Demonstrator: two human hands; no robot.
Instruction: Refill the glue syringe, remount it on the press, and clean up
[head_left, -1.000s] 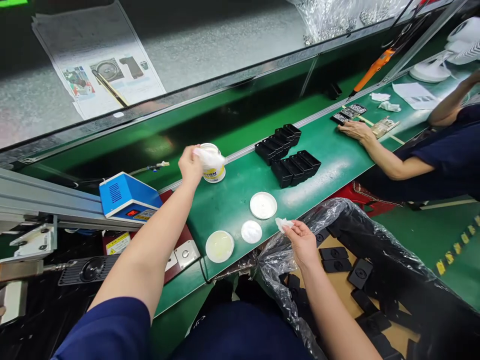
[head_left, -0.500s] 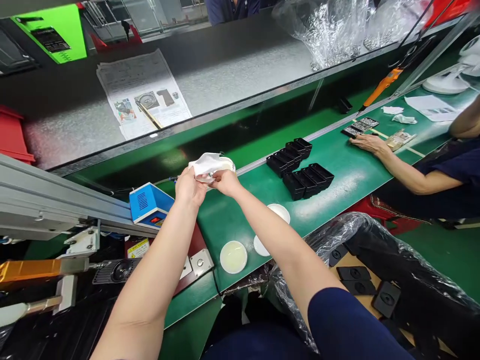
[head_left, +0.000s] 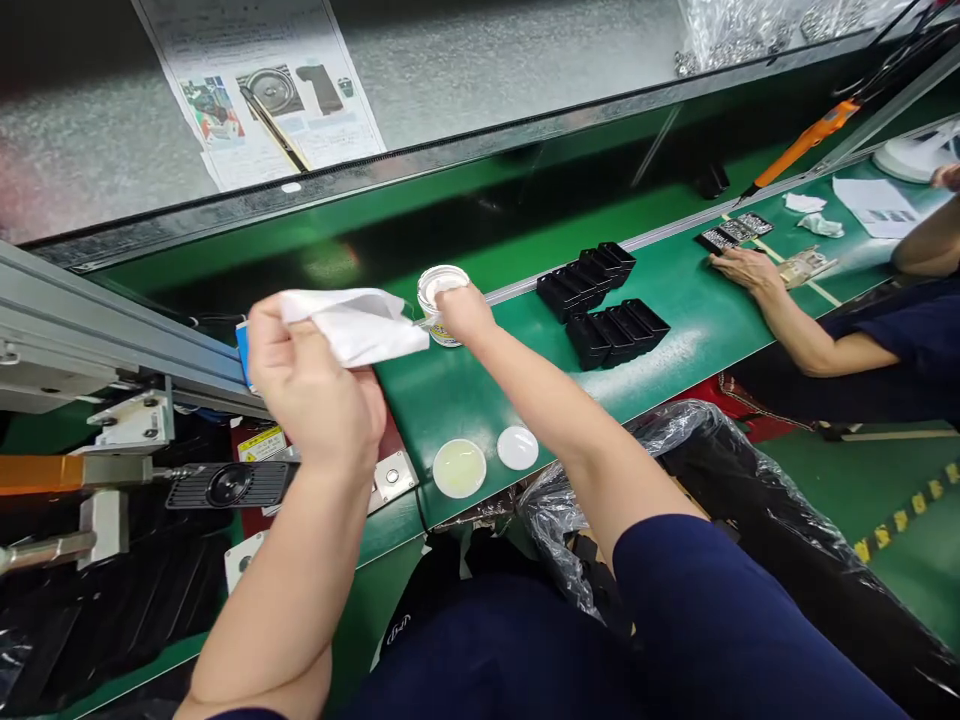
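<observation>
My left hand [head_left: 311, 385] is closed around a crumpled white cloth [head_left: 367, 325], raised above the left side of the green bench. My right hand [head_left: 466, 312] is at a round white tub [head_left: 431, 285] near the back of the bench, covering part of its rim. Its fingers are curled, and something thin and pale pokes out left of them toward the cloth, too blurred to name. Closer to me lie a round dish of pale yellowish stuff [head_left: 459, 468] and a smaller white lid [head_left: 517, 448].
Black trays [head_left: 619, 335] stand in two groups right of the tub. A co-worker's hand [head_left: 746, 270] rests by small parts trays. An orange screwdriver [head_left: 806, 150] hangs at the right. Below is a plastic-lined bin [head_left: 690, 425]; at left, a black speaker part [head_left: 229, 485].
My hands have come apart. The left has moved left and nearer with the cloth; the right has stayed at the tub. The view has tilted downward.
</observation>
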